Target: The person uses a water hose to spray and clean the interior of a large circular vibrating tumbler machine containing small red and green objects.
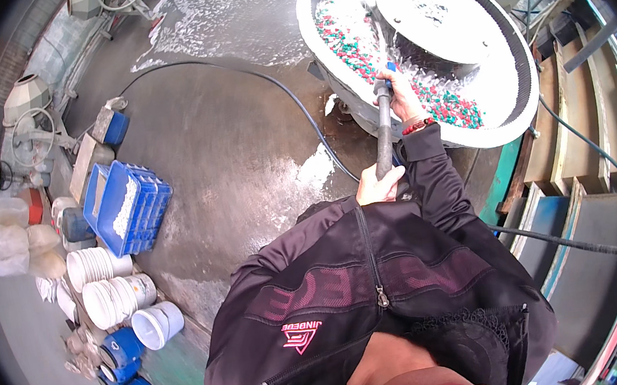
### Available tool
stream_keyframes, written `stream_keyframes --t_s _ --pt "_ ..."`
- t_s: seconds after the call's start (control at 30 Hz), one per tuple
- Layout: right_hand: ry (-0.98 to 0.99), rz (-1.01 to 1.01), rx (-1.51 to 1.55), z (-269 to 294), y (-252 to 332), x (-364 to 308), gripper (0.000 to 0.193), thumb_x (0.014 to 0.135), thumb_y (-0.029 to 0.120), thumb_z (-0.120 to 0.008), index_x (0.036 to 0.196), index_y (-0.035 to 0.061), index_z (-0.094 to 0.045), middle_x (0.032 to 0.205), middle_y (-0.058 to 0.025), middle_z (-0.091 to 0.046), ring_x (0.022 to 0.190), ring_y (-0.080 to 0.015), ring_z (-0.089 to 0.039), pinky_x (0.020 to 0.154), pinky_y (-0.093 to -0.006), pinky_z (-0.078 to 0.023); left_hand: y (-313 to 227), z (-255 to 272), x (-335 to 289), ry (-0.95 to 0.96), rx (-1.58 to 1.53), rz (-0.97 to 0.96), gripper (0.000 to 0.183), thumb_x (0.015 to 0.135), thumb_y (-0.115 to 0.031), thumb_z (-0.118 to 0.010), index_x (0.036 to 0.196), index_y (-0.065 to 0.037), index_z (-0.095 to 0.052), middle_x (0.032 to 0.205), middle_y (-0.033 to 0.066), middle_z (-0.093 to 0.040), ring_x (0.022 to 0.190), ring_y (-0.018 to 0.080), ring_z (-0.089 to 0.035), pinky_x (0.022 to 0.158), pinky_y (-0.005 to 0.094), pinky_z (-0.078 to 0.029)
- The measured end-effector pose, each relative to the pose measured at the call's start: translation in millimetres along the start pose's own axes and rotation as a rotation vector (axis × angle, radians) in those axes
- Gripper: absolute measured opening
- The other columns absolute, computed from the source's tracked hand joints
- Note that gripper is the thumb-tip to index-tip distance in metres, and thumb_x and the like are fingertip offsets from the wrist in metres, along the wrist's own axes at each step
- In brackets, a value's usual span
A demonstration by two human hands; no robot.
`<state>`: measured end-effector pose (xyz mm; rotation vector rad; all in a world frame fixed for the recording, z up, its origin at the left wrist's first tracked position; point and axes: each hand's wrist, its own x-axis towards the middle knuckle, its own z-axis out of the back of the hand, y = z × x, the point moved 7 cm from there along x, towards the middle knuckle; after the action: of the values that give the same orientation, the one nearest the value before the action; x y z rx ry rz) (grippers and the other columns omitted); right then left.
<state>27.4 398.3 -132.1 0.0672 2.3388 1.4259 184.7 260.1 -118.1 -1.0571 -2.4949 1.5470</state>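
A grey high-pressure water spray gun (pixel 384 126) runs across the middle of the view, held in both hands. My left hand (pixel 379 184) is closed round its rear end, close to my jacket. Farther forward, my right hand (pixel 402 95) grips it near a blue part, with a red bracelet at the wrist. From its tip, water jets into a large round vibratory finishing bowl (pixel 515 99) at the upper right. Red and green tumbling media (pixel 451 104) lie in the bowl's ring channel, among white foam. Spray and foam partly hide the channel near the raised white centre (pixel 436 10).
A black hose (pixel 278 83) crosses the wet floor toward me. At left stand a blue crate (pixel 147 213), white buckets (pixel 109 300) and blue drums (pixel 122 347). Foam (pixel 211 18) covers the floor ahead. Partitioned troughs (pixel 551 212) line the right side.
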Motion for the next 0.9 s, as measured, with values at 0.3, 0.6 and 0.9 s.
stream_keyframes --t_s 0.3,0.6,0.9 --pt "-0.139 -0.030 -0.021 26.6 -28.5 -1.2 0.018 0.071 0.024 -0.060 0.081 0.0105 -0.053 0.061 0.0009 -0.048 0.051 -0.0124 -0.049 0.045 -0.0334 -0.047 -9.6 35.9 -0.8 0.074 0.004 0.138 0.025 0.076 -0.020 -0.064 0.069 -0.003 -0.047 0.044 -0.0004 -0.039 0.034 0.0064 -0.034 0.033 0.0228 -0.026" --pt "-0.305 0.026 0.214 108.1 -19.1 -85.4 0.019 0.073 0.021 -0.060 0.083 0.0095 -0.048 0.067 -0.0039 -0.052 0.056 -0.0149 -0.053 0.044 -0.0317 -0.047 4.6 14.1 -4.1 0.277 0.337 0.225 0.023 0.075 -0.021 -0.065 0.074 -0.003 -0.050 0.050 -0.0005 -0.044 0.041 0.0053 -0.039 0.037 0.0223 -0.029" --pt "-0.395 0.217 0.331 123.4 15.5 -103.3 0.023 0.073 0.014 -0.059 0.085 0.0059 -0.042 0.064 -0.0089 -0.051 0.053 -0.0197 -0.055 0.044 -0.0349 -0.049 15.2 -17.5 -0.2 0.369 0.425 0.194 0.025 0.075 -0.023 -0.065 0.071 -0.004 -0.051 0.050 -0.0012 -0.046 0.043 0.0059 -0.042 0.040 0.0226 -0.031"
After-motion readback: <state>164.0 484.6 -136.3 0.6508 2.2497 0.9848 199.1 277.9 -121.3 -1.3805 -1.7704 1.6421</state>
